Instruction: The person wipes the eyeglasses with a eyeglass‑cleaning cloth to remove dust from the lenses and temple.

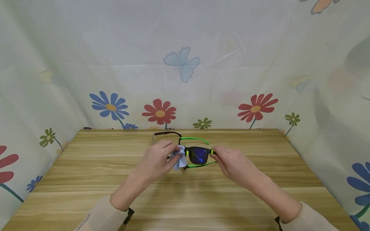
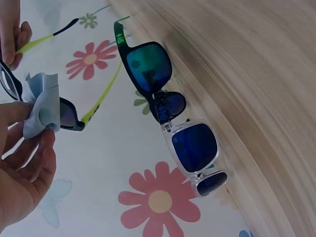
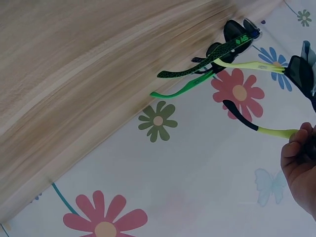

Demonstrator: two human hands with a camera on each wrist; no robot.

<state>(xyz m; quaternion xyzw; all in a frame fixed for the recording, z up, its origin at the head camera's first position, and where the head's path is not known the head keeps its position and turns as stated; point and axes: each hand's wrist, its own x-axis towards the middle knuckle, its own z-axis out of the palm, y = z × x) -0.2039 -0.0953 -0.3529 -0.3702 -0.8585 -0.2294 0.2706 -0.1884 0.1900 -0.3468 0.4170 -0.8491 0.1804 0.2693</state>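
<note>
Pale-blue soft cloth (image 1: pixel 180 158) is pinched in your left hand (image 1: pixel 158 160) and covers part of the left lens of the black-framed sunglasses with yellow-green temples (image 1: pixel 198 156). Your right hand (image 1: pixel 234 162) grips that pair near the right hinge, above the brown wood-grain table (image 1: pixel 185 208). Caution: uneven pressure from your left thumb may twist the frame or strain the hinge. If your right fingertips slip, the pair could fall onto the black sunglasses with bright-green temples (image 2: pixel 149 66) behind it and scratch lenses. Farther left, your knuckles could nudge the clear-framed, blue-lensed sunglasses (image 2: pixel 195 148).
</note>
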